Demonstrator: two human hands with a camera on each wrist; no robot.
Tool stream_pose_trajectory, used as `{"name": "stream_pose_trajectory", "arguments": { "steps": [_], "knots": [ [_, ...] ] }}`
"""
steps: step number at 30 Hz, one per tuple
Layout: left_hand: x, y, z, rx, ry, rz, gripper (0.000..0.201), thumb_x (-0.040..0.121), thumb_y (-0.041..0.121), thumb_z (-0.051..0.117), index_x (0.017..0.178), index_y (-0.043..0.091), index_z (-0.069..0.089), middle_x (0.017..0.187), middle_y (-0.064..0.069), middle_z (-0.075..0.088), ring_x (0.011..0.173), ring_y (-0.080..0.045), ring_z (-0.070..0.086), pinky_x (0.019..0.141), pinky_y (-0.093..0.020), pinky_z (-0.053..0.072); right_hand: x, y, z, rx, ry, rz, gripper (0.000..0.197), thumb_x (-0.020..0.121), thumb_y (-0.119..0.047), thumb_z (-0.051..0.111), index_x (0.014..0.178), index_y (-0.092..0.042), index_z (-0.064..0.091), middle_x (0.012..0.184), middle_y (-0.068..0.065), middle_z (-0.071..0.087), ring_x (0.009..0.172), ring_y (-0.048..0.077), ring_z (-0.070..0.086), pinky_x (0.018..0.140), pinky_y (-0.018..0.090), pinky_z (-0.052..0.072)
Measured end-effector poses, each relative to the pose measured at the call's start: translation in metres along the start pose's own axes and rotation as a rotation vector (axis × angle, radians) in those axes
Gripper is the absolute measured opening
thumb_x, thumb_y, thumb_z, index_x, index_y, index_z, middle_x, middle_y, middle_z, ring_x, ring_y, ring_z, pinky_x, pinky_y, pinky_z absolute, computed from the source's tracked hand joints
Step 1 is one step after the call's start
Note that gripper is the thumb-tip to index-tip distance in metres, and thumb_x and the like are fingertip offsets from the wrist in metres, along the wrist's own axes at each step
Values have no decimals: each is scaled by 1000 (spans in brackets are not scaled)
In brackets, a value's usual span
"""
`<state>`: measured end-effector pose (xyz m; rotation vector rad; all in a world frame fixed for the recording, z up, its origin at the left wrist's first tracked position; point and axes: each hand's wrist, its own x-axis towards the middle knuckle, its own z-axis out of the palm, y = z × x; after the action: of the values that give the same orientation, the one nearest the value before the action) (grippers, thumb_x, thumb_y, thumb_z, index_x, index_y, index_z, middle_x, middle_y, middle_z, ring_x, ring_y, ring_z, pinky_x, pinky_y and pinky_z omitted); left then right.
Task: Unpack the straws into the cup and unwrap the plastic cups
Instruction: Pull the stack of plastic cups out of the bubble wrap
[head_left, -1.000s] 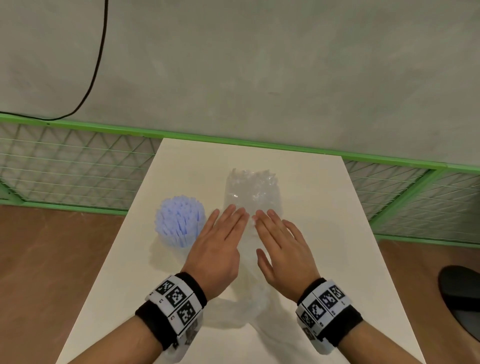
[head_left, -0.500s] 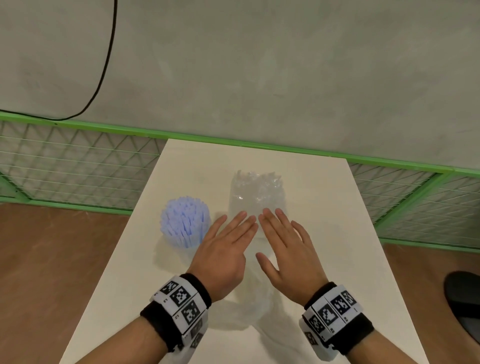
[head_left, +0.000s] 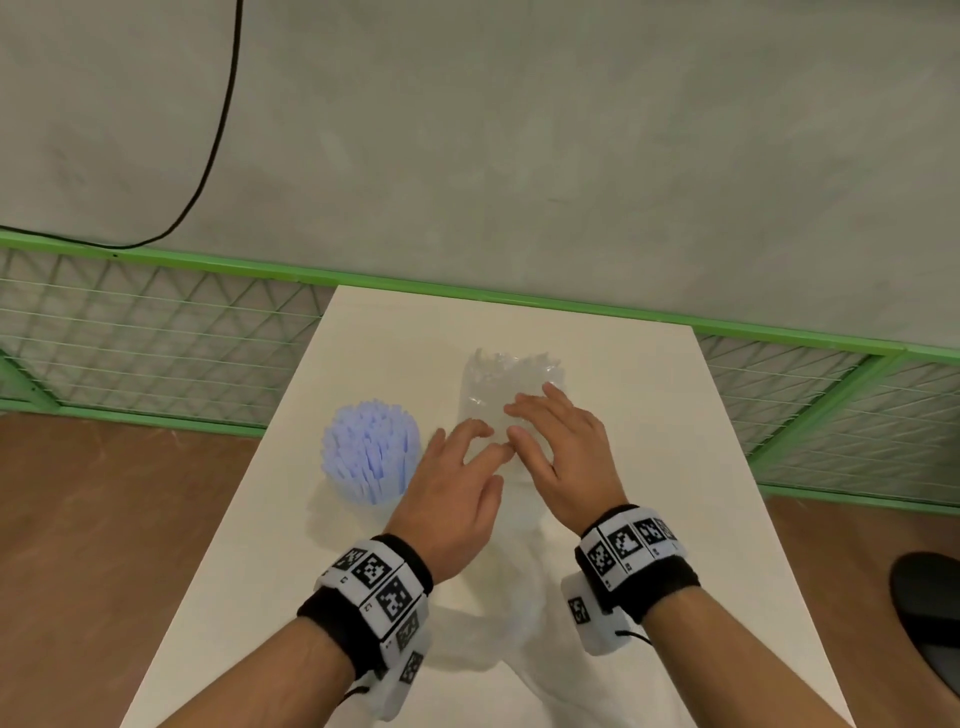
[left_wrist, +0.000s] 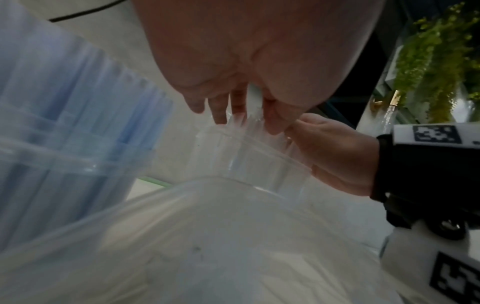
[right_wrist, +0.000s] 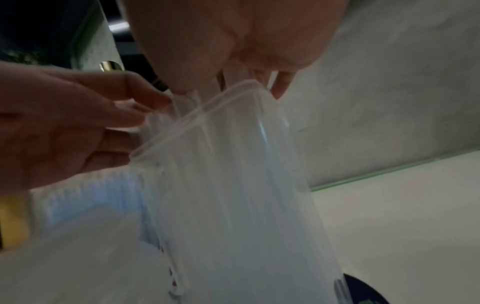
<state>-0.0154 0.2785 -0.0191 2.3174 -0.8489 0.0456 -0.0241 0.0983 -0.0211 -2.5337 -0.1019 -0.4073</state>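
Tabletop (head_left: 649, 415): you are working over a smooth, matte, off-white rectangle whose far edge meets a green-framed wire mesh fence (head_left: 130, 353) below a flat grey wall (head_left: 571, 156).
Cable (head_left: 218, 130): a thin black cord curves down the wall towards the far left corner.
Plastic wrap (head_left: 498, 597): thin, clear, crinkled film trails from under your hands back towards the near edge, lying slack on the tabletop.
Plastic cups (head_left: 506, 379): a clear, glossy stack stands upright near the middle of the tabletop, just right of the straws; in the right wrist view it shows a tapered wall and a rolled rim (right_wrist: 197, 115), with crumpled film bunched at its top.
Straws (head_left: 371, 447): a dense bundle of pale blue, thin tubes stands on end in a clear cup (left_wrist: 64, 174) towards the left edge, fanned into a rounded tuft.
Left hand (head_left: 452, 499): your fingers are bent, and the tips (left_wrist: 221, 115) press into the film on the near left of the stack's top; a firm pinch cannot be told from these views.
Right hand (head_left: 566, 452): your fingers are curled over the top of the stack, tips down on the film, with the thumb against the near side; the wrist view shows them closing round the gathered wrap above the rim.
Wristbands (head_left: 379, 587): black fabric bands with white blocks of square black-and-white markers sit on both your wrists.
Dark object (head_left: 930, 613): a rounded black shape lies on the brown floor beyond the right edge; what it is cannot be told.
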Motion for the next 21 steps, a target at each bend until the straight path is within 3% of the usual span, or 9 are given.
{"name": "stream_pose_trajectory", "arguments": {
  "steps": [3,6,8,10,12,14,16,18,21],
  "knots": [
    [9,-2,-4,65,172,-49,29,88,37,43,106,26,62,124,-1,43,122,-19,41,104,-42,30,6,5,2,103,66,2,31,90,-56,50,100,-34,69,114,-20,65,133,6,43,106,49,32],
    [18,4,-9,91,136,-123,51,91,49,36,133,24,50,147,-5,30,138,-21,28,112,-38,20,17,4,-8,210,105,15,30,84,-59,56,86,-35,74,109,-23,66,126,9,50,102,55,35],
    [21,3,-7,152,-32,-151,60,100,48,27,154,22,23,164,-1,5,150,-16,3,122,-38,4,23,2,-13,153,106,26,30,89,-58,50,97,-38,72,125,-21,58,129,7,45,106,53,32],
    [20,2,-4,210,-153,-157,58,105,43,19,157,20,11,166,3,-4,152,-12,-6,123,-35,-5,25,0,-13,27,0,88,37,95,-56,42,124,-42,59,148,-19,38,142,8,27,111,47,21],
    [18,0,-4,254,-166,-111,58,104,45,13,156,20,20,165,3,6,152,-14,2,124,-36,0,25,1,-10,-48,-133,139,47,96,-57,40,140,-42,45,158,-19,22,148,6,8,113,46,12],
    [19,-1,-11,216,-104,-78,66,95,52,15,145,21,46,159,-2,31,150,-21,19,123,-40,12,25,3,-7,10,-131,123,43,94,-55,49,135,-43,50,154,-19,32,148,5,10,114,48,13],
    [24,-6,-15,107,36,-85,59,88,53,29,116,19,68,138,-8,50,135,-27,42,113,-41,31,28,6,-12,164,-95,98,30,87,-51,62,116,-47,63,142,-22,48,146,5,22,115,53,19],
    [36,-7,-20,72,112,-126,43,90,47,40,105,15,65,130,-10,45,122,-29,48,102,-39,39,31,8,-16,286,-97,97,22,78,-57,64,98,-51,69,134,-27,53,142,2,29,114,54,23],
    [57,-7,-20,53,78,-267,40,100,35,42,137,19,45,150,-13,26,133,-33,37,111,-42,32,36,10,-18,374,70,151,19,86,-45,63,104,-44,71,138,-22,50,134,0,38,114,48,28]
  ]
}}
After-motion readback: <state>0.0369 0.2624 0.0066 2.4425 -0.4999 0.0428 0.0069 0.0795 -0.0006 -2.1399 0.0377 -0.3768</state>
